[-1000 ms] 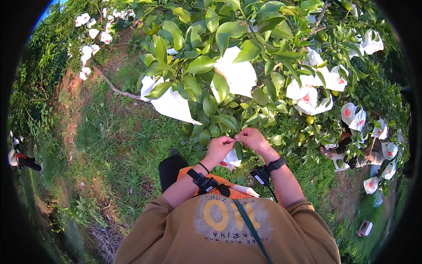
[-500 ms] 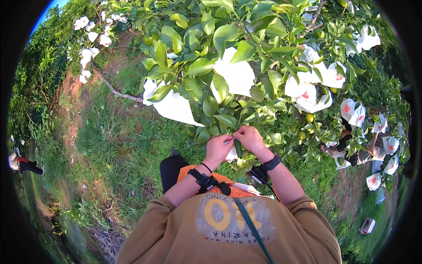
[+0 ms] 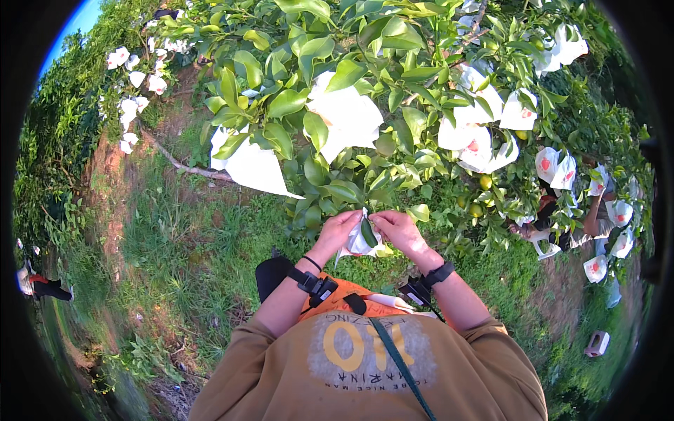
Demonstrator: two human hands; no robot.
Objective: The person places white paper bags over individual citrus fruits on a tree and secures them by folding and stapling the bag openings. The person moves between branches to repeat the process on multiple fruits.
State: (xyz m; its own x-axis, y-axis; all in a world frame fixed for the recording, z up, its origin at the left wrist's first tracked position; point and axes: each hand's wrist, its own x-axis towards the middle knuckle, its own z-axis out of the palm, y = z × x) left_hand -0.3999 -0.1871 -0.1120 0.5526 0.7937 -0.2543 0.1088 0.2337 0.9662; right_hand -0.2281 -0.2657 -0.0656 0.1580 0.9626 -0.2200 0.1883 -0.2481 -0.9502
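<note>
A white paper bag (image 3: pixel 357 242) hangs under leafy citrus shoots, with a green leaf lying across its front. My left hand (image 3: pixel 340 227) pinches the gathered top of this bag from the left. On the right, my right hand (image 3: pixel 390 229) has its thumb and finger closed at the same top, beside the leaf. Larger white bags (image 3: pixel 340 112) sit among the leaves above my hands. An orange pouch (image 3: pixel 330 295) with pale paper sticking out is at my waist.
Several bagged and bare fruits (image 3: pixel 485 181) hang at right, where a co-worker (image 3: pixel 598 226) is partly hidden by foliage near a white stool (image 3: pixel 544 249). Another person (image 3: pixel 45 286) is at far left. A branch (image 3: pixel 189 168) crosses upper left; a pale block (image 3: pixel 597 344) lies lower right.
My hands have drawn slightly apart, and the bag's pointed top and front now show between them, where the pinched fingers met before. The tree has shifted leftward in view.
</note>
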